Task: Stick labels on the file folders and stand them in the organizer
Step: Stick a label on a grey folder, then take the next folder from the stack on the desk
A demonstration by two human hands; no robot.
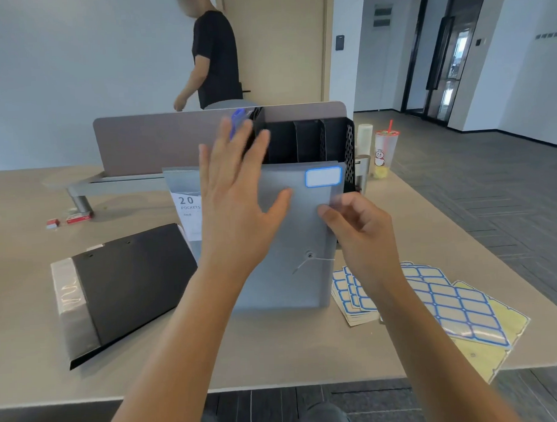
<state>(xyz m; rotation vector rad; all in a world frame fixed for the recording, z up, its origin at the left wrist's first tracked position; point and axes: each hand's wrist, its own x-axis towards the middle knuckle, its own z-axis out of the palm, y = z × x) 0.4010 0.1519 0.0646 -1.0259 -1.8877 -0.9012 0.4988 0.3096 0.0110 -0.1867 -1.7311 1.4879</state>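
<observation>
Two hands: left hand (238,193) blurred, fingers wide, hiding organizer (309,140) slots; right hand (360,230) pinches grey folder (291,242).

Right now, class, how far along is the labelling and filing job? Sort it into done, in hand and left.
Done: the grey folder carries a blue-bordered label at its top right corner. In hand: the right hand pinches that folder's right edge, while the left hand spreads open in front of it, before the black organizer. Left: the black binder lies flat on the desk, no label showing; label sheets wait.
</observation>
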